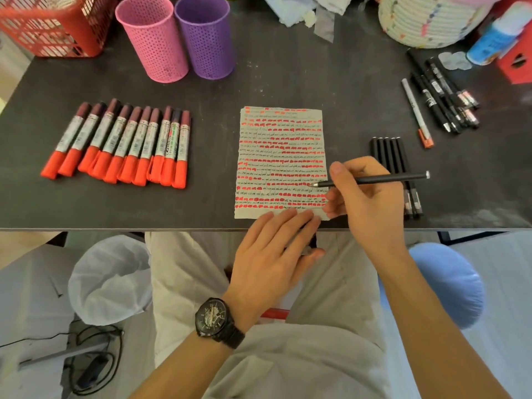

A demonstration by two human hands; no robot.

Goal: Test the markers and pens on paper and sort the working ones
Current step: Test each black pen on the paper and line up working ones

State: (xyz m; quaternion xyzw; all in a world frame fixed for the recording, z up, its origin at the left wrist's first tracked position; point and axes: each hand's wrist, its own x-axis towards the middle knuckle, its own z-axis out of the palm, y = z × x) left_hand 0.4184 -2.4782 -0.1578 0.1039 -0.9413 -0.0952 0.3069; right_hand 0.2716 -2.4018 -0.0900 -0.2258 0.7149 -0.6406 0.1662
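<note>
My left hand (273, 249) lies flat, fingers straight, pinning the paper (282, 156) at frame centre so my right hand (371, 203), pinching the black pen (374, 180), can scribble.

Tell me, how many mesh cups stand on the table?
2: a pink cup at the back left, a purple cup just right of it; none seems hidden.
</note>
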